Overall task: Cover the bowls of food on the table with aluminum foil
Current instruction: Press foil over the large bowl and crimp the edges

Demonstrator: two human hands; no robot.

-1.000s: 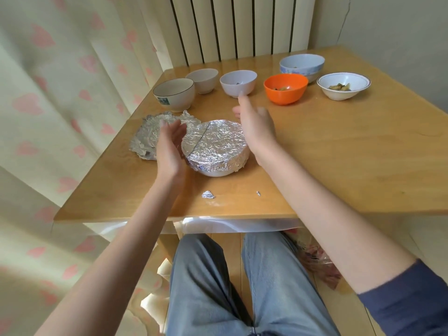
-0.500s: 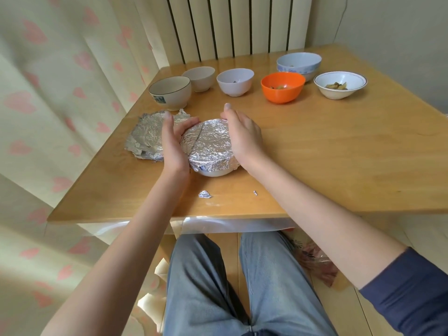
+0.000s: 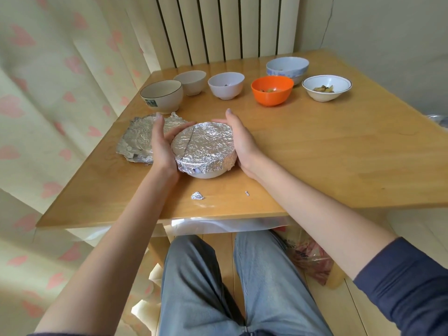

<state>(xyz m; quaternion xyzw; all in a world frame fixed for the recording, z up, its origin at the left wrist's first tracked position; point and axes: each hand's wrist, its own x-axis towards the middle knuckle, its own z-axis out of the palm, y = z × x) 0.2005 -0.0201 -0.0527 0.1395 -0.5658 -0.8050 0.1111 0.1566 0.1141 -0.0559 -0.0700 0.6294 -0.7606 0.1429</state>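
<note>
A white bowl wrapped in aluminum foil (image 3: 204, 147) sits near the front of the wooden table (image 3: 315, 161). My left hand (image 3: 161, 146) cups its left side and my right hand (image 3: 240, 141) cups its right side, palms pressed against the foil rim. A crumpled foil sheet (image 3: 137, 137) lies flat to the left, partly behind my left hand. Along the back stand uncovered bowls: a dark-rimmed one (image 3: 162, 96), a beige one (image 3: 190, 81), a white one (image 3: 226, 84), an orange one (image 3: 272, 90), a blue-white one (image 3: 287, 66) and a shallow white one with food (image 3: 326, 87).
Two small foil scraps (image 3: 196, 195) lie near the table's front edge. A curtain with pink hearts (image 3: 48, 93) hangs at the left, a radiator (image 3: 218, 27) behind the table. My knees are under the front edge, with a plastic bag (image 3: 310, 260) on the floor.
Both hands have closed in from beside the covered bowl and now press against its two sides. The view has shifted slightly.
</note>
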